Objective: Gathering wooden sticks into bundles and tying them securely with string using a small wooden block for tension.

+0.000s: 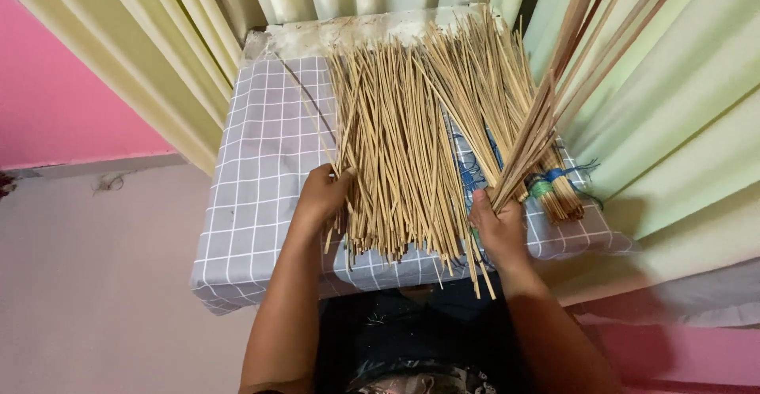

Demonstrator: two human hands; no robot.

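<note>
Sorting thin bamboo sticks looks like the step in hand: the right hand [500,224] is clamped around a gathered bunch of sticks [554,101] that slants up and away to the upper right, while the left hand [321,196] rests at the left edge of the loose sticks [396,149] spread across the grey checked cloth [253,188], fingers curled with one or two sticks pinched at the tips. The next move, I judge, calls for lifting out a few more without dragging their neighbours off the front edge. A tied bundle [554,188] with blue and green string lies partly behind the raised bunch. The bunch's top runs out of frame, and the left fingertips are hard to make out.
</note>
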